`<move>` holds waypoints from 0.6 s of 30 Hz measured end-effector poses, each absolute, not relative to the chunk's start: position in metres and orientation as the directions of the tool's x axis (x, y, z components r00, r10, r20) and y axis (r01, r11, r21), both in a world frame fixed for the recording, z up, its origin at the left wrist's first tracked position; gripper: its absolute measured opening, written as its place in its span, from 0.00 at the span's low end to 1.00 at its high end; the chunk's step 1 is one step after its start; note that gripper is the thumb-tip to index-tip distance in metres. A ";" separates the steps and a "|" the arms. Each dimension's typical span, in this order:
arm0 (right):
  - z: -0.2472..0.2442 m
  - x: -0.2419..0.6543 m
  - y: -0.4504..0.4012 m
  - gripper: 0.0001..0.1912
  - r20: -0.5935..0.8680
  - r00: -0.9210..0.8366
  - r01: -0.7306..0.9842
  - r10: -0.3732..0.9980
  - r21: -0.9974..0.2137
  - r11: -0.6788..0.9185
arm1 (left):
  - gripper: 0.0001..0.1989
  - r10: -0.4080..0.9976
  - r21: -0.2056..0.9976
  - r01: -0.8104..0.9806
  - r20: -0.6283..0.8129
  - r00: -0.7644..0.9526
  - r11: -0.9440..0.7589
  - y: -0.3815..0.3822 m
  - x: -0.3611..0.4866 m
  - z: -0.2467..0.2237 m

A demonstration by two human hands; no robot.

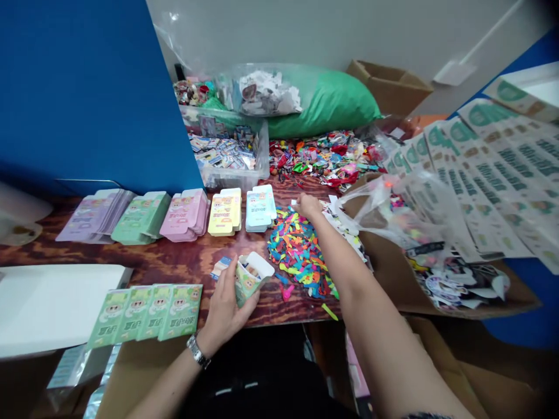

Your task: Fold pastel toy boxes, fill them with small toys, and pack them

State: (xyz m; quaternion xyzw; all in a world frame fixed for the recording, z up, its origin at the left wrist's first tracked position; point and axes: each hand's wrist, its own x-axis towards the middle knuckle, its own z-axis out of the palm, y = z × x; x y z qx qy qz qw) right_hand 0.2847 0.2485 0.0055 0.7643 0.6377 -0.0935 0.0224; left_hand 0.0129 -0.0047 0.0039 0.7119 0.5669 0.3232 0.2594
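Observation:
My left hand [229, 308] is wrapped round a small green box [248, 282], whose top flap stands open with small items showing inside. Beside its fingertips lies a blue card [220, 267]. My right hand [308, 206] reaches past a pile of colourful small rubber pieces [301, 250]; its fingers are bent down at the pile's far edge, and what they hold, if anything, is too small to tell. White paper pieces [345, 224] lie just right of that hand. A pink piece [287, 292] rests near the table's front edge.
Stacks of purple [94, 216], green [142, 216], pink [186, 214], yellow [225, 212] and blue [259, 208] flat boxes line the table. Green boxes [181, 311] overlap at front left. Behind are a clear bin [262, 154] and mixed trinkets [323, 156]; an open carton [393, 285] stands right.

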 end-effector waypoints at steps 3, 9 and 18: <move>0.004 0.283 0.252 0.23 -0.220 0.233 0.963 0.947 -0.080 -0.256 | 0.40 0.983 0.771 0.612 0.116 0.142 -0.179 -0.003 0.019 0.006; 0.017 0.284 0.255 0.26 -0.253 0.268 0.948 0.930 -0.103 -0.301 | 0.42 0.967 0.735 0.629 0.216 0.138 -0.254 -0.005 0.024 0.012; 0.019 0.275 0.244 0.12 -0.176 0.213 0.942 0.961 -0.222 -0.250 | 0.41 0.981 0.770 0.610 0.169 0.092 -0.189 -0.015 0.020 0.010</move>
